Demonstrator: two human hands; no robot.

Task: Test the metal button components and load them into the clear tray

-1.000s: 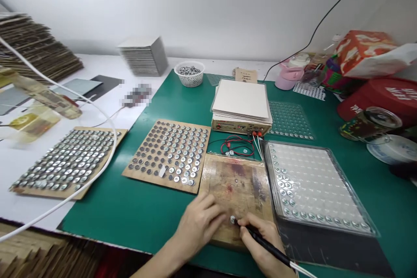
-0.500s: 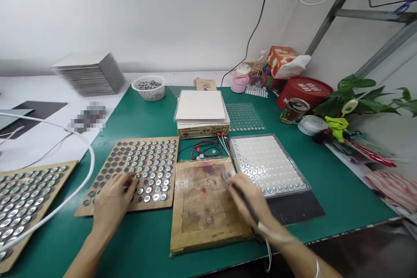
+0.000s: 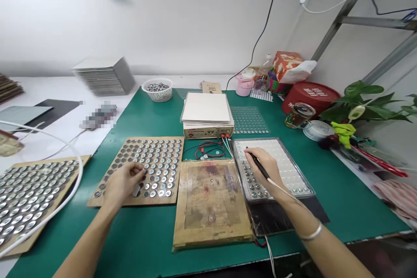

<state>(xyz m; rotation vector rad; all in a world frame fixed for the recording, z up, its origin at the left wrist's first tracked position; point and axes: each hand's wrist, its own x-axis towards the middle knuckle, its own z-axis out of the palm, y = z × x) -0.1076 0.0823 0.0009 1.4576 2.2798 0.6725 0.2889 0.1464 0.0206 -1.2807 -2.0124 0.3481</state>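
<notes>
Our left hand (image 3: 125, 183), half-closed, is hovering over metal discs (image 3: 159, 185) on a wooden board (image 3: 177, 169). Our right hand (image 3: 263, 166) is gripping a black pen (image 3: 257, 166) above a plastic tray (image 3: 272, 141). A stained board (image 3: 211, 200) is sitting between them, with red wires (image 3: 210, 151), a box (image 3: 208, 132) and a basket (image 3: 157, 91) beyond.

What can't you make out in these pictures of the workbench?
Head view only:
- Discs under the left hand: hidden by it.
- Clear tray under the right hand: hidden by it.
- Black pen's tip: too small.
- Object on the white table: pixelated.
- Far-left wooden board: cut off by the edge.
</notes>
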